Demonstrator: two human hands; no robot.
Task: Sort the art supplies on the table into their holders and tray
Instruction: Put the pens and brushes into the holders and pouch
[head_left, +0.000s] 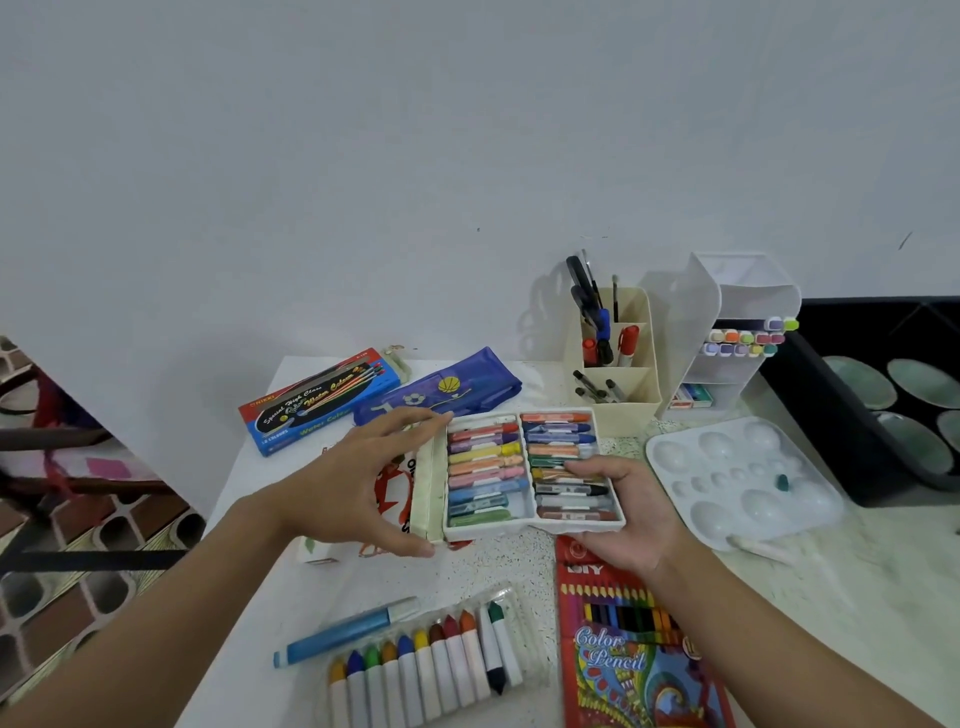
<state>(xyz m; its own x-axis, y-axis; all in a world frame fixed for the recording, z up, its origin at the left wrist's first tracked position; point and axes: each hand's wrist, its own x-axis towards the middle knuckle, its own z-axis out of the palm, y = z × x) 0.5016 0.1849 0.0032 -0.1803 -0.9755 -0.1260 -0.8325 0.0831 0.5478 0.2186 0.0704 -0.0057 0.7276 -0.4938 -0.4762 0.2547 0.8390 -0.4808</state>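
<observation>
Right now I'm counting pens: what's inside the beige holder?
Scissors, brushes, red markers, and dark pens in front; the holder walls hide their lower ends.

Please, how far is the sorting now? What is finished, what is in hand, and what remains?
Done: pens and scissors sit in the beige holder; markers lie in the white rack. In hand: the right hand holds the crayon tray, the left hand is at its sleeve. Left: colour pencil box, watercolour box, crayon pack, blue pen.
</observation>
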